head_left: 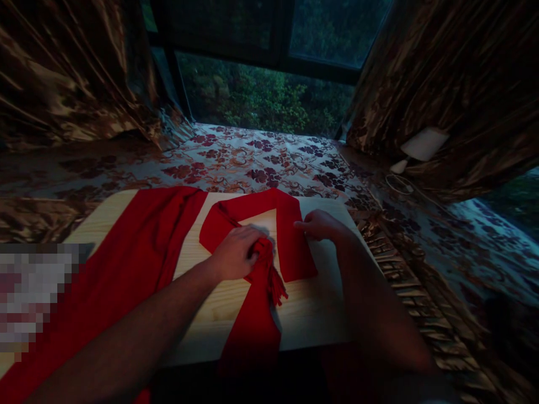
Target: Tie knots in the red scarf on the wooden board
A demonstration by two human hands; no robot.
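A long red scarf [138, 264] with a fringed end lies on a pale wooden board [311, 314]. One wide part runs down the left; a narrower band loops across the middle and hangs over the near edge. My left hand [234, 252] is closed on the bunched fringe [269, 269] at the centre of the loop. My right hand [320, 225] pinches the edge of the scarf's right-hand fold [295, 247], fingers curled together.
The board rests on a floral-patterned cloth [252, 157] in front of a dark window [261, 95]. Brown patterned curtains [455, 84] hang on both sides. A small white object with a cord [421, 145] sits at the right. A pixelated patch covers the lower left.
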